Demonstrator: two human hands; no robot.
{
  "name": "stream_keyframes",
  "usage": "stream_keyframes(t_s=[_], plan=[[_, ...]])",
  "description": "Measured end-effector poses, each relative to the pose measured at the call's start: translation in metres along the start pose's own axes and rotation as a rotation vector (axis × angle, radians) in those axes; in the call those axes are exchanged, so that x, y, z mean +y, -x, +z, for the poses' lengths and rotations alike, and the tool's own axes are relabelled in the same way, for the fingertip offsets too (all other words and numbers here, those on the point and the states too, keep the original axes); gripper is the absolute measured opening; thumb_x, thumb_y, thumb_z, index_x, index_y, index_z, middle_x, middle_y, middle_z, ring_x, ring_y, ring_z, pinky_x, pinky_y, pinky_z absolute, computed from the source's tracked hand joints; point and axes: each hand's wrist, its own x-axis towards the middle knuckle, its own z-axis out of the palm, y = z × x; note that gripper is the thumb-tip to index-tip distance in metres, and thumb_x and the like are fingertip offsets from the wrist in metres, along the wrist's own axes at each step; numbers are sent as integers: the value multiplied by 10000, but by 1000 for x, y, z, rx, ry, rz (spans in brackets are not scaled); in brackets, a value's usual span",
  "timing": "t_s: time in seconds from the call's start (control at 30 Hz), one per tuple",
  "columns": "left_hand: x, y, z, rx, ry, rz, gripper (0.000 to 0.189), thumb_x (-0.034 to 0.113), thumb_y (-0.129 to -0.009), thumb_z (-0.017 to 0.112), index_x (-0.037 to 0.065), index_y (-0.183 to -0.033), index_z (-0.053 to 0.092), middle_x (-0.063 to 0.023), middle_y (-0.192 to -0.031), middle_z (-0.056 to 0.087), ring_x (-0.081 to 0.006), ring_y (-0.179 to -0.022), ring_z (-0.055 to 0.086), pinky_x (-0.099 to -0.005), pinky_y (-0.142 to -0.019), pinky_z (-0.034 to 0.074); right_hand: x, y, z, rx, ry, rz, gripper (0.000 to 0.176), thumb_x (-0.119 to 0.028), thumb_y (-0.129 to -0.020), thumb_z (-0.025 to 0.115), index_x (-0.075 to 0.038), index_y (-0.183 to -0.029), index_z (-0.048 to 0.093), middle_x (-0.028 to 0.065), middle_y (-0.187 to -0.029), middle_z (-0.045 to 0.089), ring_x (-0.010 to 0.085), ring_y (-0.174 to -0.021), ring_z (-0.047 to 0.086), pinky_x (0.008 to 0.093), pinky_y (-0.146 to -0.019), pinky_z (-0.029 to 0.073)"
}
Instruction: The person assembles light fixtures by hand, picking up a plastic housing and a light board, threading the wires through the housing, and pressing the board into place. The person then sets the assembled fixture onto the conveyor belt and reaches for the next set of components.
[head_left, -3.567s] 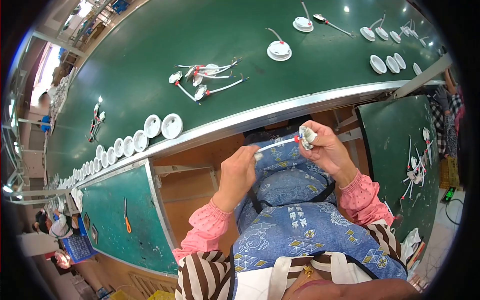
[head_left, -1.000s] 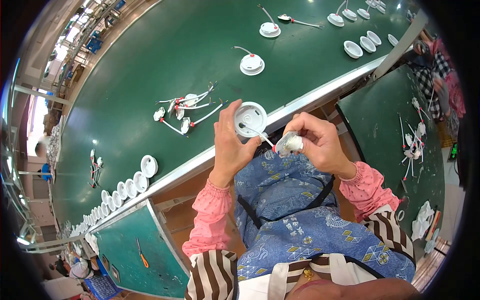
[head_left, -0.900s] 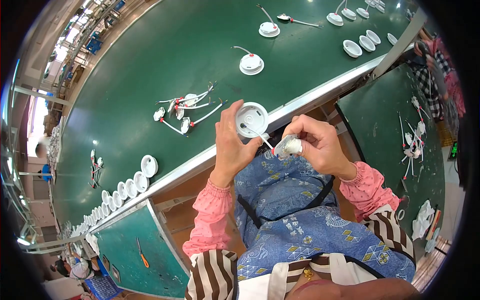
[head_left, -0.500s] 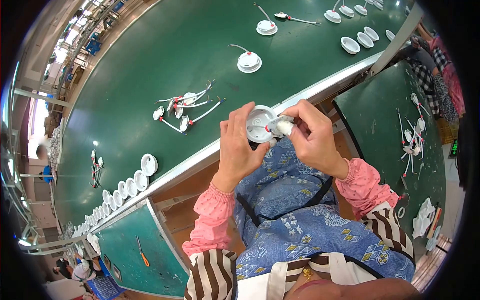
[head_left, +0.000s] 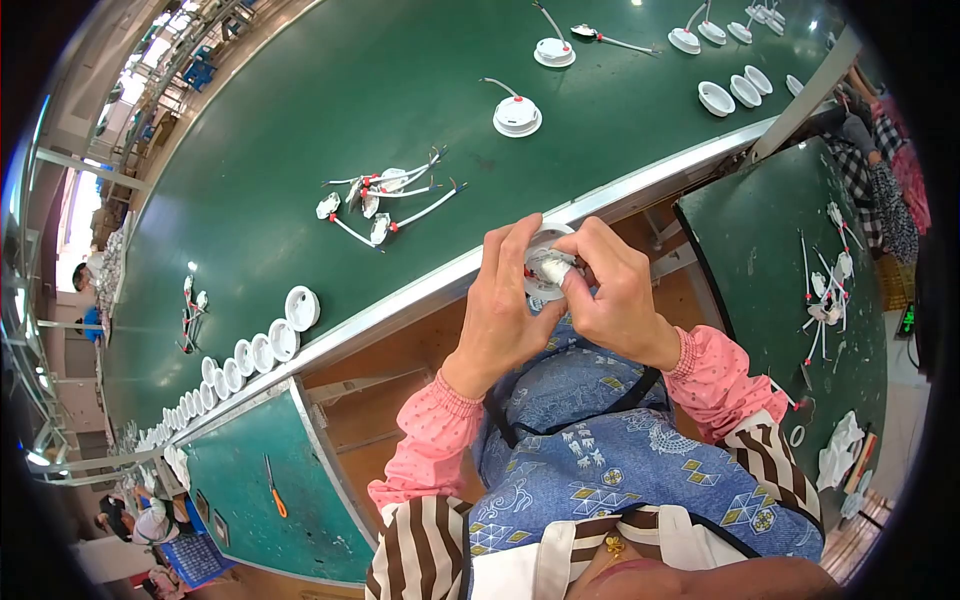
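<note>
Gripping a round white cup (head_left: 546, 234), the left hand (head_left: 503, 310) sits left of it; fingers (head_left: 592, 243) of the right hand (head_left: 622, 300) pinch a lumpy white insert (head_left: 550, 266) at its mouth.

No text readable with certainty. White characters (head_left: 582, 447) stood on front of blue patterned apron (head_left: 612, 478) — Chinese-looking, one small cluster, strokes too soft to make out, so wording stayed unknown. Green marks, apparently digits, glowed on small dark display (head_left: 908, 321) near right edge of view, past side bench (head_left: 765, 245) — too tiny and blurred to tell which numbers showed.
</note>
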Motion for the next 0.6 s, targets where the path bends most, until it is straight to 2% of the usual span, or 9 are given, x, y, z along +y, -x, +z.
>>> stream_keyframes(t_s=[0.3, 0.4, 0.5, 0.6], plan=[[-1, 8, 7, 33, 3, 17, 779, -21, -676, 759, -13, -1399, 471, -207, -1280, 561, -394, -1169, 551, -431, -975, 490, 3, 9, 6, -5, 28, -21, 194, 66, -753, 622, 2, -934, 592, 144, -859, 588, 370, -706, 621, 446, -605, 490], [-5, 9, 8, 29, -37, 71, 870, -62, -650, 752, 20, -1450, 423, -231, -1287, 510, -427, -1145, 580, -438, -897, 548, 4, 10, 7, 4, 61, -46, 198, 66, -747, 620, -1, -931, 591, 141, -854, 583, 368, -703, 621, 450, -598, 488], [-3, 8, 4, -1, -22, 108, 934, -71, -654, 738, 27, -1509, 375, -223, -1296, 510, -404, -1137, 574, -414, -940, 528, 6, 12, 9, 15, 50, -45, 196, 68, -746, 619, -5, -925, 588, 138, -848, 577, 366, -701, 620, 453, -594, 487], [1, 16, -3, -112, 296, -184, 986, -87, -685, 703, 31, -1573, 290, -153, -1403, 477, -283, -1258, 541, -417, -1078, 468, 7, 12, 6, 12, 21, -41, 198, 75, -748, 619, -6, -925, 586, 138, -844, 572, 369, -701, 618, 456, -591, 484]])
